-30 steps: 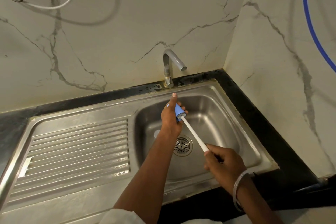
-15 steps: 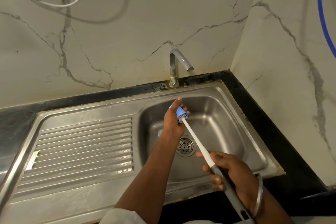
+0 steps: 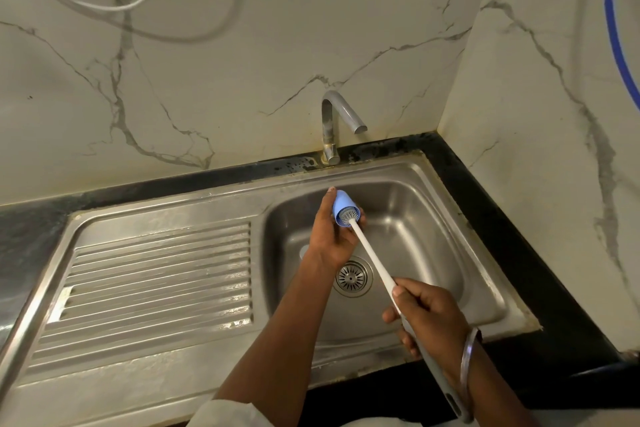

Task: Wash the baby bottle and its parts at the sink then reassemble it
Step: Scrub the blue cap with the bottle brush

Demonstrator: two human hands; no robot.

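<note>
left hand (image 3: 329, 239) centre frame, over the sink (image 3: 433, 218) basin | fingers (image 3: 331, 191) curled round blue bottle cap (image 3: 343, 206), open end facing lower right | brush (image 3: 372, 253) bristles inside the cap, white shaft slanting to lower right | right hand (image 3: 429, 319) fingers wrapped round the brush's grey handle | tap (image 3: 337, 121) above

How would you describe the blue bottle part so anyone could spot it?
Find the steel sink basin below the curved faucet. Over it the left hand grips a small rounded blue cap. Nothing else over the basin is blue, and the bristles of a white-handled brush, held by the right hand, sit inside it.
</note>
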